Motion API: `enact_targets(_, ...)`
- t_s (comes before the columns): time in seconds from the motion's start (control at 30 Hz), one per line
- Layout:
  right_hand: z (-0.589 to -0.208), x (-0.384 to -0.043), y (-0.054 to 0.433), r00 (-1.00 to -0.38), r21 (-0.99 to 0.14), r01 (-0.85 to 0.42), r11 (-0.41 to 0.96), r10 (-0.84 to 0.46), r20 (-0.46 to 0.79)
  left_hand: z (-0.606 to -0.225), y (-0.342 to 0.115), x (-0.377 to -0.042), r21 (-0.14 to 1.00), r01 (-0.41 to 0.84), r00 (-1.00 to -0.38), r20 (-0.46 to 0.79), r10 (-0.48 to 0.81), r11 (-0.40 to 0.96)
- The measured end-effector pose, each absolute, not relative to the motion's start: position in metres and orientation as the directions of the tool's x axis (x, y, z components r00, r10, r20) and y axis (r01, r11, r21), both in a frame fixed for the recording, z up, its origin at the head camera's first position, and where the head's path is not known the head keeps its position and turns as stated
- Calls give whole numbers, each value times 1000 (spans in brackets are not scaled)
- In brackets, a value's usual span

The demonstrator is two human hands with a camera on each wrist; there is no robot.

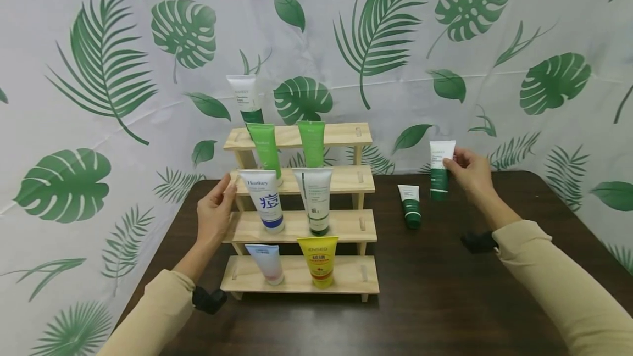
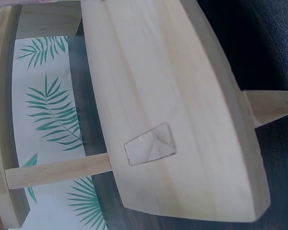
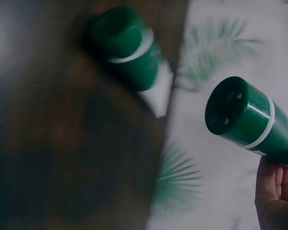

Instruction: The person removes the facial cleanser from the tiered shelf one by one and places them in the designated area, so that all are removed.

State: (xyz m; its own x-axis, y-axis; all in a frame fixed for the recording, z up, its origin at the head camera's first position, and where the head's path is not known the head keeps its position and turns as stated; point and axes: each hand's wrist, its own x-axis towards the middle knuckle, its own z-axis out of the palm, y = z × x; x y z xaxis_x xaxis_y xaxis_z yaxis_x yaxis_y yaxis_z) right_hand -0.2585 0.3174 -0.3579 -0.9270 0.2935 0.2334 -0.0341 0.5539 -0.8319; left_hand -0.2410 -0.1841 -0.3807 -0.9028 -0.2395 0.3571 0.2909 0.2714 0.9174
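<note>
My right hand (image 1: 472, 174) pinches a white-and-green squeeze tube (image 1: 439, 172) upright above the table, cap down. In the right wrist view the green cap of that tube (image 3: 237, 115) shows large, with fingers (image 3: 273, 187) behind it. A second white-and-green tube (image 1: 410, 206) lies on the table, just left of the held one. My left hand (image 1: 214, 213) holds the left end of a stepped wooden display rack (image 1: 341, 180) around its middle tiers; its grip is partly hidden. On the top tier, at the left, stands another white-and-green tube (image 1: 245, 98).
Two green tubes (image 1: 312, 144) stand on the second tier. Below are two white tubes (image 1: 316, 196), then a pale blue-pink tube (image 1: 267, 262) and a yellow tube (image 1: 318, 260). The dark table (image 1: 435, 290) meets a leaf-patterned cloth (image 1: 321, 26) behind.
</note>
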Motion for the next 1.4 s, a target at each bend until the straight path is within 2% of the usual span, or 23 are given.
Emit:
enact_targets(0.23, -396, -262, 333, -943, -740, 131, 660, 314, 113, -381, -185, -242, 921, 286, -907, 349, -234, 265)
enact_targets(0.63, -423, -267, 340, -951, -724, 274, 633, 288, -108, -381, -185, -243, 922, 285, -908, 347, -234, 261)
enact_targets(0.87, -431, -274, 342, -947, -748, 288, 598, 295, -129, -381, -186, -243, 921, 277, -910, 343, -234, 273)
enact_targets(1.07, -436, -279, 343, -943, -815, 294, 500, 291, -162, -381, -186, -242, 918, 271, -909, 343, -238, 289)
enact_targets(1.4, -439, -282, 343, -936, -808, 320, 494, 297, -189, -381, -185, -242, 917, 264, -908, 341, -243, 300)
